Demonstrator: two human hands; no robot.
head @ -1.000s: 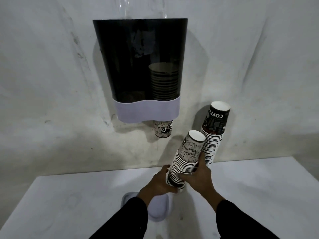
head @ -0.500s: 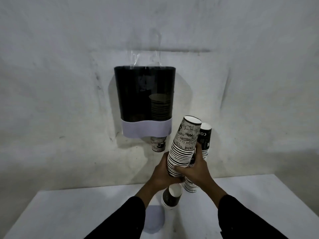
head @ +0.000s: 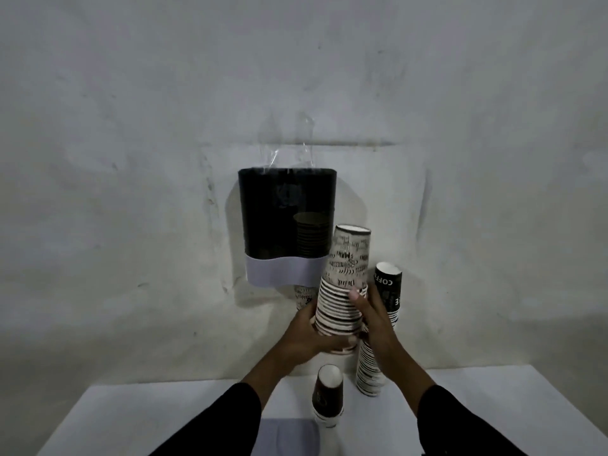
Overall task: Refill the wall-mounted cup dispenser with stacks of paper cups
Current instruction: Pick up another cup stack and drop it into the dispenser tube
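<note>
Both hands are up in front of the wall, wrapped around one stack of paper cups (head: 342,291), upside down, bases pointing up. The left hand (head: 307,337) cups the lower end from the left; the right hand (head: 375,320) presses in from the right, fingers (head: 357,297) laid across the rims. The held stack hangs above the tabletop (head: 164,416), its top level with the lower right part of the wall dispenser (head: 286,225). Inside that dark housing, one short column of cups (head: 311,238) shows on the right, and one cup (head: 304,297) pokes out below the white band. Two more stacks stand on the tabletop: a tall stack (head: 383,340) behind the right hand, lettered "COFFE", and a short dark stack (head: 327,394) nearer. A pale lid-like piece (head: 289,437) lies at the tabletop's near edge.
</note>
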